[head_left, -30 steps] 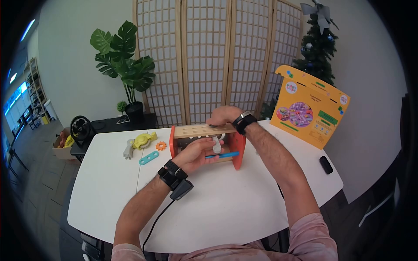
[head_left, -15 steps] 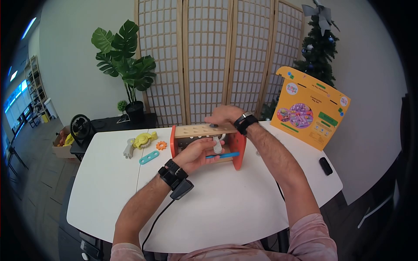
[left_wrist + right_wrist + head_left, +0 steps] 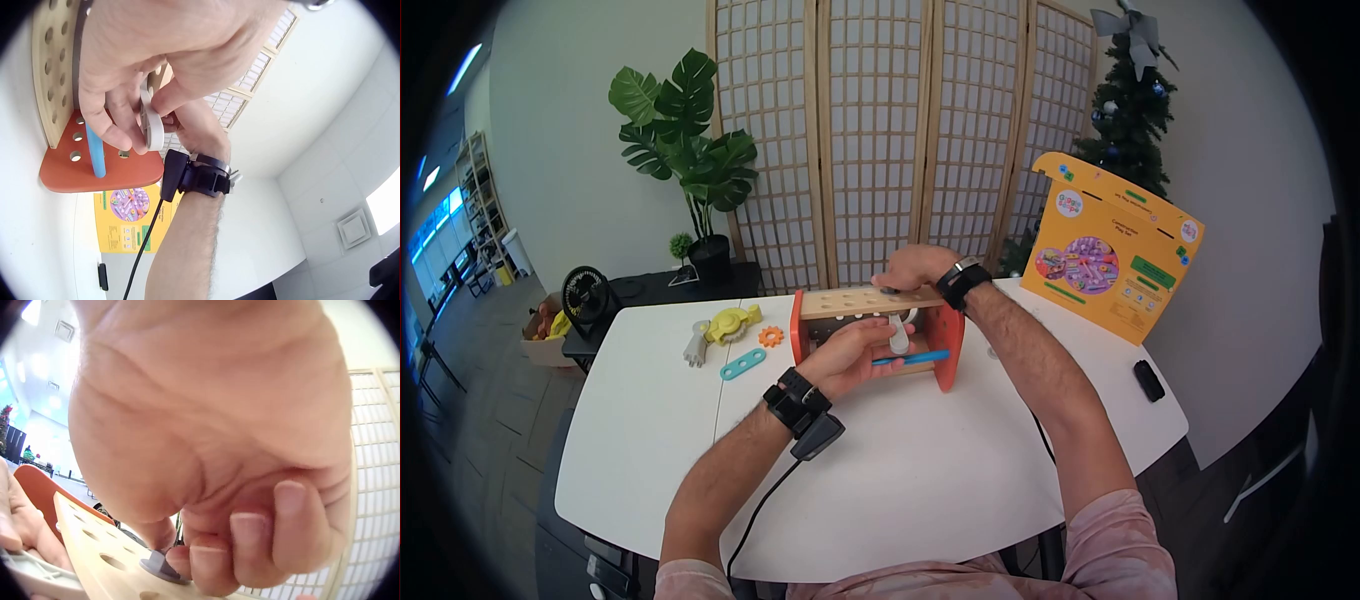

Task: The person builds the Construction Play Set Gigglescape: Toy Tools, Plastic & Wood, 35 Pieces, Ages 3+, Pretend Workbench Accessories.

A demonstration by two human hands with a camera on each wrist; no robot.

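Observation:
My left hand (image 3: 855,350) holds a white plastic toy wrench (image 3: 153,125) between thumb and fingers, under the top plank (image 3: 840,300) of a wooden toy workbench. A blue rod (image 3: 925,356) runs from behind the left fingers to the bench's red end panel (image 3: 948,345). Above the plank, my right hand (image 3: 920,265) pinches a grey bolt head (image 3: 159,565) between thumb and forefinger, with the other fingers curled in. The bolt sits at the plank's surface among a row of holes. What lies below the plank there is mostly hidden by the left hand.
Left of the bench lie a yellow toy piece (image 3: 730,322), a grey toy piece (image 3: 695,345), an orange gear (image 3: 771,336) and a teal strip with holes (image 3: 743,364). A yellow box (image 3: 1115,245) stands at the back right, and a black object (image 3: 1148,381) lies near the right edge.
Half a second ago the right fingers were straighter and the bolt head showed more; now they have curled back around it. The left hand and wrench have stayed in place.

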